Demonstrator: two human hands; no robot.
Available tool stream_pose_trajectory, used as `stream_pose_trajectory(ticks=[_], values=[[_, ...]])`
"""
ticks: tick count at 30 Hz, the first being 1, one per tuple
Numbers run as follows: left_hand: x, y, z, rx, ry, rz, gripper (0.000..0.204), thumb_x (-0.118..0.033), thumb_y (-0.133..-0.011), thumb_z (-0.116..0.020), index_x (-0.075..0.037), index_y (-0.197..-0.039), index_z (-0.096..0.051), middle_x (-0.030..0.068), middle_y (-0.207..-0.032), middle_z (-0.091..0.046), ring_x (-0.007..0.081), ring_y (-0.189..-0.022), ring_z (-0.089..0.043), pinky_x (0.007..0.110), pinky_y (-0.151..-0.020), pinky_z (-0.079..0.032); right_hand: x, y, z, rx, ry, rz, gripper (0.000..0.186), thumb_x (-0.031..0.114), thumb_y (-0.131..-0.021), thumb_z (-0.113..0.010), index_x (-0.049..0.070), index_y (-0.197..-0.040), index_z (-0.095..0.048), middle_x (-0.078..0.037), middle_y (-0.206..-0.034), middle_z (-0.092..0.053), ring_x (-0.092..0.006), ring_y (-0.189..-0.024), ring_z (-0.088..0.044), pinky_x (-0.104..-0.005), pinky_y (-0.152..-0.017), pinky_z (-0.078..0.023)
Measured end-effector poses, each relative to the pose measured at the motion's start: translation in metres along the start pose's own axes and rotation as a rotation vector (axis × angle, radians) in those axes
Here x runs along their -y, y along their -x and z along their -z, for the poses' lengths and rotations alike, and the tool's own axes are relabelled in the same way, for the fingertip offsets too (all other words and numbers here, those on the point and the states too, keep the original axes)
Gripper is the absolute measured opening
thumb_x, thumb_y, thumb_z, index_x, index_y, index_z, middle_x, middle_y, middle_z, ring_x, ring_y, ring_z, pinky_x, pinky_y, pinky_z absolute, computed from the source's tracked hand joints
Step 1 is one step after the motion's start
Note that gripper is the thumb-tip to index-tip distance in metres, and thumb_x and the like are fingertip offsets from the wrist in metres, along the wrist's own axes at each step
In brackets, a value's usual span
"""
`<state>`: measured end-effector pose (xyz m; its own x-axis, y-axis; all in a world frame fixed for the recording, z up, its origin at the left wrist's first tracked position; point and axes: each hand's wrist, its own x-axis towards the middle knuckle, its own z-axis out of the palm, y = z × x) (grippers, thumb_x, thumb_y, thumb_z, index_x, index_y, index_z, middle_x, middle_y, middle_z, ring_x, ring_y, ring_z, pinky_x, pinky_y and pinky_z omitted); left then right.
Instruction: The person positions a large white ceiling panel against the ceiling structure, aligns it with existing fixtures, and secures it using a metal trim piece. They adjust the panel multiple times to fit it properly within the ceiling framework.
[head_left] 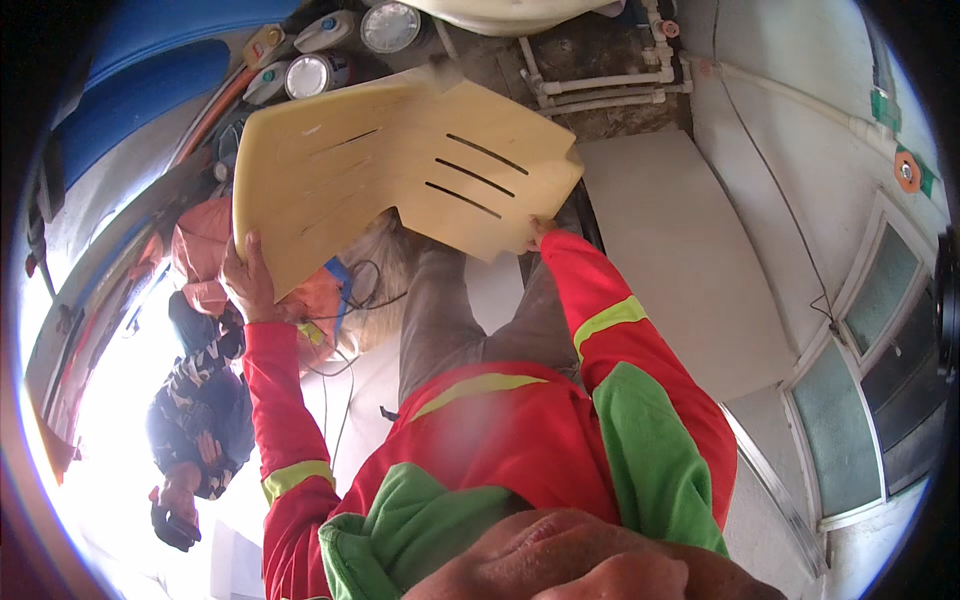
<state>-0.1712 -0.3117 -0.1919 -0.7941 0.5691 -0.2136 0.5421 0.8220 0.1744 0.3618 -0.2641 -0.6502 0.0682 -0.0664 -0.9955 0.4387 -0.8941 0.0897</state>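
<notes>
A large, bent pale-yellow panel (470,150) with dark parallel slots and a notched lower middle spans the upper middle of the view, above my legs. My left hand (248,275) is closed on its lower left edge, thumb on the face. My right hand (540,228) grips the lower right edge, partly hidden by the panel and my sleeve. Behind the left part lie peach sacking (205,255) and dark cables (370,280).
Containers and tins (312,76) line the back left, beside a blue object (140,100). White pipes (600,95) run behind the panel. A grey board (675,260) lies right, before windowed frames (830,420). A co-worker in camouflage (200,430) is at left.
</notes>
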Motion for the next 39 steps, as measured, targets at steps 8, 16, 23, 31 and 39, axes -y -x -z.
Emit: stream_pose_trajectory(ticks=[8, 16, 23, 31, 39], values=[[0.003, 0.019, -0.014, -0.127, 0.172, -0.030, 0.036, -0.029, -0.092, -0.066, 0.002, -0.111, -0.064, 0.0154, -0.085, -0.068, 0.0265, -0.074, -0.065, 0.038, -0.072, -0.051, -0.043, -0.003, -0.014, 0.039, 1.267, 0.379, 0.049, 0.039, -0.092, -0.068, 0.007, -0.127, -0.055, -0.015, -0.109, -0.066, -0.0292, -0.086, -0.067, -0.0368, -0.061, -0.058], [-0.005, 0.010, 0.011, 0.285, 0.274, -0.249, 0.043, -0.022, -0.084, -0.072, 0.003, -0.117, -0.062, 0.0232, -0.102, -0.066, 0.0390, -0.094, -0.065, 0.043, -0.084, -0.051, 0.069, 0.225, 0.057, 0.046, 0.765, 0.483, 0.055, 0.037, -0.093, -0.065, 0.012, -0.141, -0.051, -0.006, -0.109, -0.066, -0.0165, -0.093, -0.065, -0.0296, -0.074, -0.053], [0.021, 0.024, -0.001, 0.329, 0.622, -0.257, 0.039, -0.023, -0.083, -0.066, -0.007, -0.120, -0.064, 0.0136, -0.117, -0.064, 0.0372, -0.105, -0.063, 0.045, -0.089, -0.052, 0.029, 0.468, 0.013, -0.077, 1.227, 0.782, 0.043, 0.037, -0.085, -0.073, 0.010, -0.117, -0.066, -0.014, -0.105, -0.067, -0.0290, -0.095, -0.066, -0.0401, -0.084, -0.052], [-0.009, 0.015, -0.003, 0.221, 0.677, -0.238, 0.035, -0.017, -0.086, -0.061, -0.012, -0.120, -0.062, 0.0119, -0.112, -0.064, 0.0351, -0.096, -0.067, 0.047, -0.081, -0.055, 0.025, 0.566, -0.030, -0.206, 1.367, 0.705, 0.020, 0.020, -0.082, -0.075, 0.006, -0.095, -0.069, -0.012, -0.084, -0.068, -0.0245, -0.075, -0.066, -0.0348, -0.071, -0.053], [0.024, 0.024, 0.006, 0.272, 0.587, -0.290, 0.035, -0.015, -0.084, -0.061, -0.013, -0.119, -0.064, 0.0095, -0.118, -0.065, 0.0345, -0.098, -0.067, 0.046, -0.082, -0.056, 0.034, 0.612, -0.065, -0.011, 1.123, 0.628, 0.004, 0.003, -0.087, -0.066, 0.003, -0.091, -0.068, -0.006, -0.079, -0.067, -0.0114, -0.072, -0.063, -0.0293, -0.066, -0.051]])
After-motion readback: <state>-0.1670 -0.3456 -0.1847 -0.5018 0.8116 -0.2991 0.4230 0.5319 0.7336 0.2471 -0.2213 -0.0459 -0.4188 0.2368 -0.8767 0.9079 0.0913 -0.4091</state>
